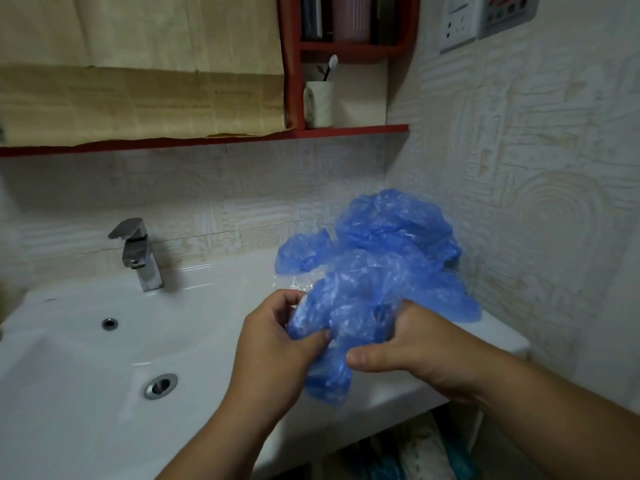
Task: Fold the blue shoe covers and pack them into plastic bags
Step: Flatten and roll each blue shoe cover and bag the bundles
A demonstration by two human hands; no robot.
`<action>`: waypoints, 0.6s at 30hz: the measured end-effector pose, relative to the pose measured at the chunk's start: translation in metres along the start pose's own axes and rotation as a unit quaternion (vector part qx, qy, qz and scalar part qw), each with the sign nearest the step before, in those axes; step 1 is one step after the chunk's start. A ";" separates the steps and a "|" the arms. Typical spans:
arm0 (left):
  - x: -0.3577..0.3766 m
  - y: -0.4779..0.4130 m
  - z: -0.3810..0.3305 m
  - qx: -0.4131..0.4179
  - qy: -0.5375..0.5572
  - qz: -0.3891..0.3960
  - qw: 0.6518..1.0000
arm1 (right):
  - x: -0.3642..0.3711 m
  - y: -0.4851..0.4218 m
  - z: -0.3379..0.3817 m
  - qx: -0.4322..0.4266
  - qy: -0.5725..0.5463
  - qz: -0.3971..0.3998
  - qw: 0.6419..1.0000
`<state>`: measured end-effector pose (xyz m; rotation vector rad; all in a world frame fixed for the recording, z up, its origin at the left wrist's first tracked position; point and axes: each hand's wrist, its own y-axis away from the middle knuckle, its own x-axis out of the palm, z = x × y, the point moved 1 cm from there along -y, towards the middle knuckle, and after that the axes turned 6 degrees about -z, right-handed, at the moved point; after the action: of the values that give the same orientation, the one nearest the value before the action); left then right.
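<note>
My left hand [277,337] and right hand [408,344] each pinch one crumpled shoe cover [346,306] (pile [398,226] lies behind); folding seems barely begun, so flatten it next.

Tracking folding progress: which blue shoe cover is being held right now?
The front shoe cover, pinched between the left hand and right hand over the sink edge; the other covers lie in a heap by the wall behind.
</note>
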<state>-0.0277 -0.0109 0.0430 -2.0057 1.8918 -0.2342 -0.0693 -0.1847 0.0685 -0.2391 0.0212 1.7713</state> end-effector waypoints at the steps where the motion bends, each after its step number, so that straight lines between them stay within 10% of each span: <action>1: 0.001 0.001 -0.001 0.001 -0.012 -0.002 1.000 | 0.002 0.000 0.001 -0.001 0.023 -0.029 0.999; 7: -0.005 0.004 0.003 -0.103 0.085 0.008 0.991 | -0.022 -0.017 -0.014 0.072 -0.134 -0.280 0.948; 12: -0.008 0.002 0.018 -0.249 0.216 0.005 0.944 | -0.040 -0.017 -0.017 0.052 -0.314 -0.263 0.911; 18: -0.017 0.003 0.022 -0.211 0.176 0.038 0.961 | -0.038 -0.016 -0.015 0.047 -0.249 -0.205 0.945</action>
<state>-0.0236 0.0093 0.0242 -2.2743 2.4056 -0.1879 -0.0446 -0.2203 0.0619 0.2658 -0.2883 1.3665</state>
